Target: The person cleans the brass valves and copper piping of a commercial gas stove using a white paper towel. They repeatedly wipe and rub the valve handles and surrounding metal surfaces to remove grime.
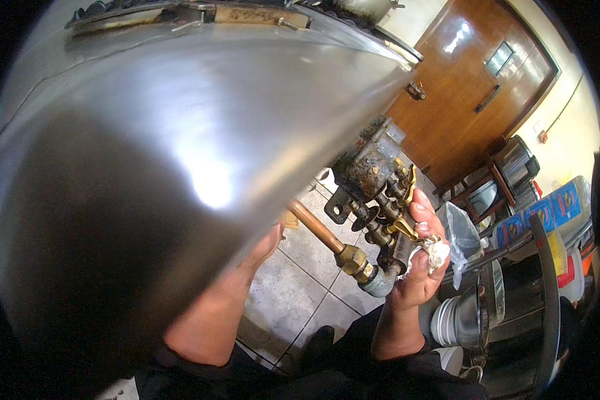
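My right hand (425, 255) grips a crumpled white cloth or tissue (436, 254) against a dark gas manifold pipe (405, 248). Its fingertips reach up beside two brass valve handles (405, 229). A copper tube (316, 226) runs to a brass nut fitting (354, 261), which joins a grey elbow (379, 283) at the pipe's lower end. Above the valves sits a greasy, dark metal burner body (367, 167). Most of my left hand (270, 245) is hidden behind a shiny stainless-steel panel (145, 115); whether it holds anything does not show.
The steel panel's edge runs diagonally between my arms. Grey floor tiles (285, 290) lie below. At the right, a dark metal rack (545, 280) carries stacked bowls (447, 322) and plastic containers near my right forearm. A wooden door (475, 75) stands beyond.
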Tool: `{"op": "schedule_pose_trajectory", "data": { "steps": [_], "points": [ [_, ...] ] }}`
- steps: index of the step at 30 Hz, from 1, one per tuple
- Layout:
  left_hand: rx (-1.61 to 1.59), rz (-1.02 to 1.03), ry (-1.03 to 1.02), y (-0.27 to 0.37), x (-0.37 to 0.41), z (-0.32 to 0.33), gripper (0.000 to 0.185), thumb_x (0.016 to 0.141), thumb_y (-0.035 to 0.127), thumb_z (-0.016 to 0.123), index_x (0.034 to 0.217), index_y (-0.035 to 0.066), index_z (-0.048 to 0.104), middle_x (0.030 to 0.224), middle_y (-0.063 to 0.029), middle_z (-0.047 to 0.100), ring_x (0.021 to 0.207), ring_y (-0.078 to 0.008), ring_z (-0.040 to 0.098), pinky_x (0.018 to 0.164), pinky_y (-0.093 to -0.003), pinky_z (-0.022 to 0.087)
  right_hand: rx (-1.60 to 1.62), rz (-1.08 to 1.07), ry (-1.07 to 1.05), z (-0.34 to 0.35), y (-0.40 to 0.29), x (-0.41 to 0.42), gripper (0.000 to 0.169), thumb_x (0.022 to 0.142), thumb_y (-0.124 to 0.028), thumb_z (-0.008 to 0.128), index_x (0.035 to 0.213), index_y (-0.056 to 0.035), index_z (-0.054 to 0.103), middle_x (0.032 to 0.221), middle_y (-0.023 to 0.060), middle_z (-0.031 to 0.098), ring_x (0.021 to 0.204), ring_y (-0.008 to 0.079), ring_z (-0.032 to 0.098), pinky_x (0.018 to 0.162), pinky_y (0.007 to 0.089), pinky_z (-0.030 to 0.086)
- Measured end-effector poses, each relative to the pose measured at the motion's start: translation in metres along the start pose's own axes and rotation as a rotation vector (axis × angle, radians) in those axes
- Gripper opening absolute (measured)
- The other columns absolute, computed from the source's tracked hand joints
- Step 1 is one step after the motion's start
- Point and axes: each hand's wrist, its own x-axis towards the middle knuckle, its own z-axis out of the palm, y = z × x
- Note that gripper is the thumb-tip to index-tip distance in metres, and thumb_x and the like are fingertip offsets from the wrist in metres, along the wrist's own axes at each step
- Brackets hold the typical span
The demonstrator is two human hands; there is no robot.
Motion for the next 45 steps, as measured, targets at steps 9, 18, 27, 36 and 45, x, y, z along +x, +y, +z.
{"op": "schedule_pose_trajectory", "data": {
  "steps": [9, 18, 27, 36, 45],
  "points": [
    [0.077, 0.001, 0.012, 0.001, 0.001, 0.0, 0.03, 0.089, 0.021, 0.064, 0.115, 0.005, 0.059, 0.098, -0.0096, 0.064, 0.086, -0.0218, 0.062, 0.073, -0.0338, 0.053, -0.012, -0.009, -0.009, 0.001, 0.0, 0.001, 0.032, 0.093, -0.025, 0.051, 0.111, -0.0005, 0.058, 0.125, 0.024, 0.057, 0.129, 0.0394, 0.044, 0.111, 0.0523, 0.023],
    [0.066, -0.125, -0.071, 0.0, -0.008, 0.013, 0.029, 0.089, 0.008, 0.063, 0.118, 0.004, 0.059, 0.111, -0.009, 0.063, 0.1, -0.0203, 0.061, 0.085, -0.0349, 0.052, -0.012, -0.022, -0.017, 0.001, 0.001, 0.002, 0.03, 0.093, -0.022, 0.05, 0.112, -0.0004, 0.058, 0.125, 0.0241, 0.056, 0.129, 0.04, 0.044, 0.111, 0.0525, 0.024],
    [0.124, -0.146, -0.171, 0.014, -0.003, 0.012, 0.033, 0.088, 0.014, 0.069, 0.117, 0.001, 0.06, 0.112, -0.0056, 0.062, 0.102, -0.0169, 0.058, 0.09, -0.0291, 0.047, -0.01, -0.009, -0.026, -0.002, -0.001, 0.001, 0.029, 0.093, -0.022, 0.05, 0.112, -0.0011, 0.058, 0.125, 0.0237, 0.056, 0.129, 0.0402, 0.043, 0.111, 0.0534, 0.024],
    [0.465, -0.215, -0.231, 0.013, -0.006, 0.02, 0.022, 0.086, 0.009, 0.068, 0.106, 0.004, 0.061, 0.1, -0.0061, 0.063, 0.093, -0.015, 0.058, 0.081, -0.0292, 0.048, -0.047, 0.005, -0.059, -0.006, -0.002, 0.001, 0.03, 0.094, -0.024, 0.048, 0.111, -0.0004, 0.055, 0.126, 0.0241, 0.055, 0.131, 0.0406, 0.042, 0.112, 0.0527, 0.024],
    [0.392, -0.183, -0.184, 0.015, -0.005, 0.013, 0.017, 0.087, 0.009, 0.067, 0.102, 0.003, 0.061, 0.092, -0.0014, 0.06, 0.083, -0.0125, 0.055, 0.075, -0.0279, 0.047, -0.027, 0.024, -0.035, -0.005, -0.006, 0.004, 0.027, 0.09, -0.019, 0.051, 0.109, -0.0009, 0.057, 0.122, 0.0246, 0.058, 0.127, 0.0401, 0.045, 0.11, 0.0541, 0.024]
  ]
}}
